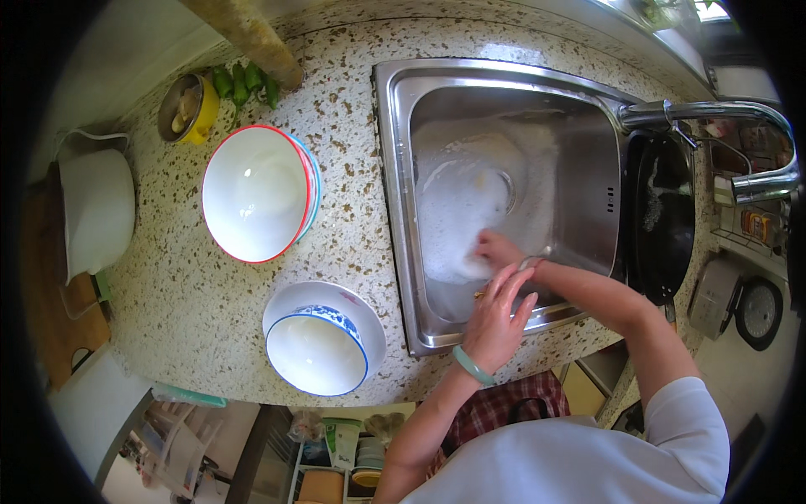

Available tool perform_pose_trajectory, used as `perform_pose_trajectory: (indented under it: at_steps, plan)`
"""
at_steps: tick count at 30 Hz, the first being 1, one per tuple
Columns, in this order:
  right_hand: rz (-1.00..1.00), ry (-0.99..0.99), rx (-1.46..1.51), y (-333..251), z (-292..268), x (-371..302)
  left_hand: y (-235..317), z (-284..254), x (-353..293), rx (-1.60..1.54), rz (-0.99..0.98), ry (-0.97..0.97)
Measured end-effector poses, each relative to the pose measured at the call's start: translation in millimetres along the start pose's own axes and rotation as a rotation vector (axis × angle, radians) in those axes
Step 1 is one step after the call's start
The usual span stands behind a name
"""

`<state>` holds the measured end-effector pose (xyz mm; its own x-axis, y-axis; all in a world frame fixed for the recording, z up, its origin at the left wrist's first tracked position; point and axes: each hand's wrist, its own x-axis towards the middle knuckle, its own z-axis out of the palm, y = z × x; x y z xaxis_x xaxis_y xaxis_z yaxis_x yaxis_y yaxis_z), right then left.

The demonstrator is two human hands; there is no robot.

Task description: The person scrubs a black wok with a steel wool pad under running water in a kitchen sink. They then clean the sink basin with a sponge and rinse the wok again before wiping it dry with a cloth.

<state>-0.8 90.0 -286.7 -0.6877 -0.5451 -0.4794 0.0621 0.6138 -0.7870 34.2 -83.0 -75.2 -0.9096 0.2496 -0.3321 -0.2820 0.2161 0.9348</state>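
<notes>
Foam hides the sink bottom. The left hand covers whatever the right hand grips. The pan lies partly under the tap.

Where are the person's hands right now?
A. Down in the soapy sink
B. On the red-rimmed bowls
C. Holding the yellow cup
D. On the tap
A: the left hand and right hand are both inside the steel sink, at the foamy water.

White plate (soap-covered) tilted in steel sink, foam over its face.
</notes>
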Motion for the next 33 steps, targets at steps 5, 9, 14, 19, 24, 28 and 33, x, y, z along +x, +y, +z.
perform_pose_trajectory:
  at_steps: [5, 9, 14, 19, 24, 28, 33]
  plan:
    - [-0.361, 0.198, -0.447, -76, 8, 85, -12, -13, 0, 0.076, -0.035, 0.012]
    - [-0.269, 0.428, -0.512, -54, -67, 138, -9, -21, 2, 0.098, -0.099, 0.004]
    - [-0.011, 0.591, -0.743, -9, -140, 94, 0, -14, -5, 0.069, -0.088, -0.009]
    - [0.464, 0.212, -0.846, 35, -133, -9, 4, -6, -12, -0.053, -0.037, -0.026]
    - [0.284, -0.115, -0.694, 22, -73, -60, 3, -3, -21, -0.077, -0.010, 0.013]
    - [0.175, -0.148, -0.527, 6, -44, -36, 3, -5, -25, -0.058, -0.013, 0.017]
    - [-0.147, -0.007, -0.172, -81, 43, 16, -2, -4, -29, 0.014, 0.054, 0.115]
